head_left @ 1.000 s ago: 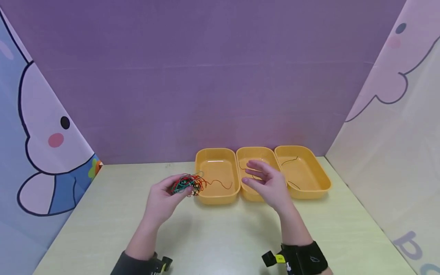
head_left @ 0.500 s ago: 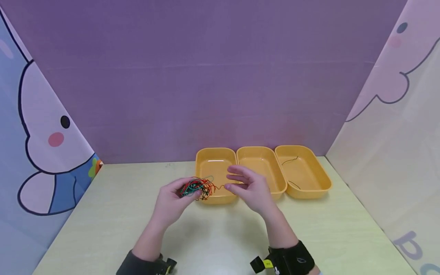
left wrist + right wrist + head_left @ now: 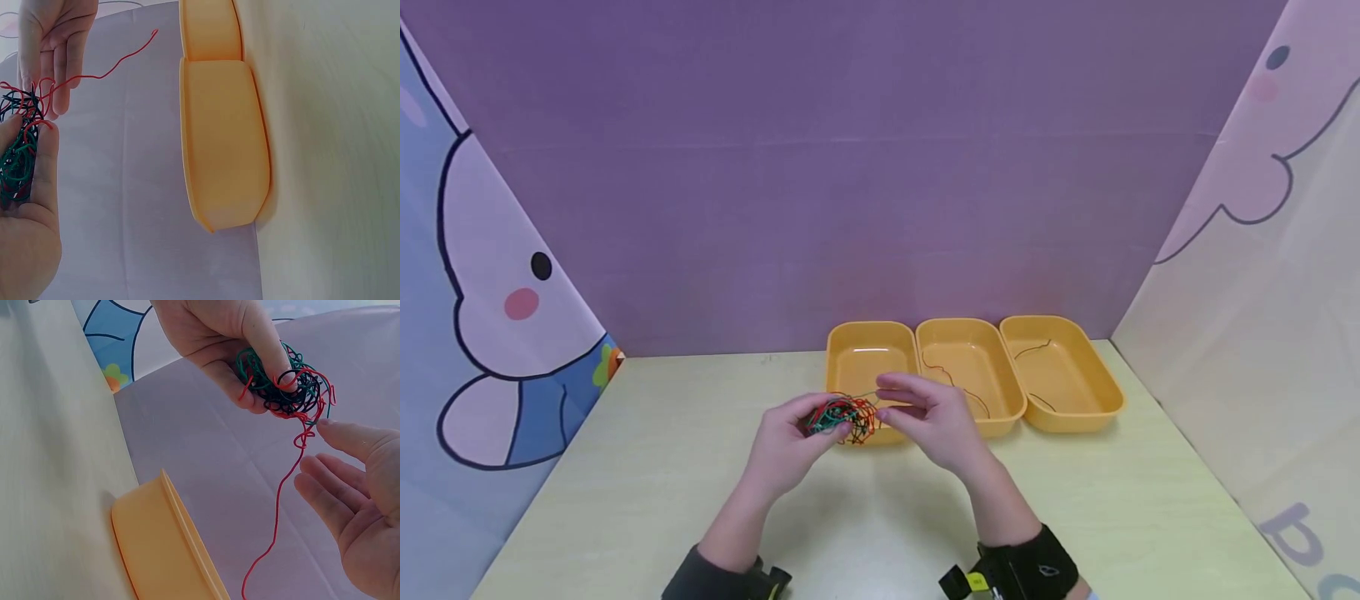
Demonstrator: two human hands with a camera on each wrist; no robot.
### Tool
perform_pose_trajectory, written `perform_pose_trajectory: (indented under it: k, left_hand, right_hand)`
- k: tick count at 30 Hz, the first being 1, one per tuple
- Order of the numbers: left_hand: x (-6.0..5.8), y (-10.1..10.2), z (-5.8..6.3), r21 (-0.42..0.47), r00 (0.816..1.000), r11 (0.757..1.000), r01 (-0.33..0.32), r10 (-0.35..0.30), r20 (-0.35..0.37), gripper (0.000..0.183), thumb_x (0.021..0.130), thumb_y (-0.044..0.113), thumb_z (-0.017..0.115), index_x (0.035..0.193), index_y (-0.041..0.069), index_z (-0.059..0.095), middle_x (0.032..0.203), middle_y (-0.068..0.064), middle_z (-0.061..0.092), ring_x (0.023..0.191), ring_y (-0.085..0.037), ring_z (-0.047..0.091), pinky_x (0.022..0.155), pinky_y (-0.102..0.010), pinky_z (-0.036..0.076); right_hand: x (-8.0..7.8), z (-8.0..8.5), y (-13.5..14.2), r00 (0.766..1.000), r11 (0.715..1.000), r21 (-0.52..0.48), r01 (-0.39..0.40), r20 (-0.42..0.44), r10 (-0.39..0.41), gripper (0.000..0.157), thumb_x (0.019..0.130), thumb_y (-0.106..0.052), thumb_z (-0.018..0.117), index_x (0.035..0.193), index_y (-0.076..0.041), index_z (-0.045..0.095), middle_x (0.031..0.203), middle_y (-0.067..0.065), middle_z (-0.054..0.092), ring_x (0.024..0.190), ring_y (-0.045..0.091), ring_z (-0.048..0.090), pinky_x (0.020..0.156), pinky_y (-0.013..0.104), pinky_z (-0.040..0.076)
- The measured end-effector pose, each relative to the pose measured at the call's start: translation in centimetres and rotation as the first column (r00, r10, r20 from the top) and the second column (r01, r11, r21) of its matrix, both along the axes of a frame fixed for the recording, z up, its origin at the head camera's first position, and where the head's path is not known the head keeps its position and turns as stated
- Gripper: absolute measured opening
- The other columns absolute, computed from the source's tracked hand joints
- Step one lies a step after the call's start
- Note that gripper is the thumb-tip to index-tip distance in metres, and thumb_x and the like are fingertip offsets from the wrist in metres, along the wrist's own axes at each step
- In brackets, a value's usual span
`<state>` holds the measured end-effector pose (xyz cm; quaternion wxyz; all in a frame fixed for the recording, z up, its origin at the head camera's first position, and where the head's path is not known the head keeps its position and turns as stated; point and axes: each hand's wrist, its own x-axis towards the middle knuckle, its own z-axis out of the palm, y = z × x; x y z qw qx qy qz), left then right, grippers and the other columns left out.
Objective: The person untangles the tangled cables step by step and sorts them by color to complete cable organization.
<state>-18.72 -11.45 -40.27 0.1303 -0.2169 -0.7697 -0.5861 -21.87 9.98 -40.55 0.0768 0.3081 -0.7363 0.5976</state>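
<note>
In the head view, my left hand (image 3: 790, 437) grips a tangled bundle of thin wires (image 3: 850, 417), red, green and black. Its thumb presses on the bundle in the right wrist view. Just right of the bundle is my right hand (image 3: 932, 421), fingers extended and its thumb apart from them. One fingertip (image 3: 324, 424) reaches the edge of the tangle, beside red and green loops. From the bundle a loose red wire (image 3: 278, 512) trails downward past the right fingers in the right wrist view. Both hands are raised above the table.
Behind the hands, yellow trays stand in a row: a left tray (image 3: 872, 327), a middle tray (image 3: 972, 327) and a right tray (image 3: 1097, 375). Thin brownish strands show in the middle and right ones. The pale table (image 3: 662, 425) meets a purple backdrop (image 3: 880, 183) and printed side panels.
My left hand has moved slightly right with the wire bundle. The right hand has come left from over the middle tray to the bundle's edge.
</note>
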Motion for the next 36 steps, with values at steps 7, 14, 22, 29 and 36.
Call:
perform_pose_trajectory:
  k: [7, 14, 22, 29, 36]
  left_hand:
    - [0.0, 0.2, -0.2, 0.007, 1.000, 1.000, 0.011, -0.011, -0.002, 0.028, 0.080, -0.004, 0.074, 0.106, -0.001, 0.067, 0.097, -0.013, 0.068, 0.076, -0.019, 0.065, 0.061, -0.029, 0.059]
    - [0.1, 0.1, -0.1, 0.001, 1.000, 1.000, 0.014, -0.014, -0.001, 0.028, 0.080, -0.003, 0.074, 0.107, -0.002, 0.067, 0.097, -0.013, 0.068, 0.076, -0.019, 0.065, 0.061, -0.029, 0.059]
    - [0.2, 0.0, 0.2, -0.014, 1.000, 1.000, -0.015, 0.015, -0.008, 0.028, 0.080, -0.003, 0.075, 0.106, 0.000, 0.068, 0.098, -0.012, 0.068, 0.075, -0.017, 0.065, 0.060, -0.029, 0.059]
    - [0.1, -0.3, 0.3, 0.000, 1.000, 1.000, -0.016, 0.016, -0.017, 0.029, 0.079, -0.006, 0.074, 0.106, -0.001, 0.067, 0.099, -0.014, 0.068, 0.079, -0.018, 0.065, 0.061, -0.029, 0.059]
    - [0.2, -0.5, 0.4, -0.008, 1.000, 1.000, -0.024, 0.024, -0.005, 0.030, 0.078, -0.006, 0.074, 0.107, -0.001, 0.067, 0.100, -0.014, 0.068, 0.081, -0.017, 0.065, 0.062, -0.029, 0.059]
  right_hand:
    - [1.0, 1.5, -0.3, 0.998, 0.999, 0.050, 0.011, -0.069, -0.008, 0.025, 0.082, 0.008, 0.069, 0.107, 0.005, 0.068, 0.103, 0.020, 0.068, 0.090, 0.024, 0.065, 0.075, 0.029, 0.057]
    - [1.2, 1.7, -0.2, 0.995, 0.998, 0.046, 0.034, -0.094, -0.030, 0.016, 0.082, 0.008, 0.070, 0.098, 0.005, 0.071, 0.101, 0.017, 0.069, 0.087, 0.020, 0.066, 0.072, 0.029, 0.058]
    - [1.3, 1.8, 0.0, 0.992, 0.996, 0.070, 0.058, -0.117, -0.049, 0.014, 0.081, 0.007, 0.071, 0.095, 0.003, 0.072, 0.097, 0.015, 0.070, 0.084, 0.018, 0.066, 0.070, 0.028, 0.058]
    - [-0.7, -0.9, 0.7, 0.967, 0.997, 0.042, 0.069, -0.247, -0.057, 0.012, 0.082, -0.006, 0.075, 0.093, -0.009, 0.076, 0.095, 0.001, 0.071, 0.085, 0.012, 0.066, 0.068, 0.026, 0.058]
    - [-0.9, -1.1, 1.1, 0.953, 0.995, 0.059, 0.084, -0.296, -0.063, 0.010, 0.083, -0.011, 0.075, 0.094, -0.009, 0.075, 0.094, -0.002, 0.071, 0.083, 0.009, 0.065, 0.067, 0.025, 0.058]
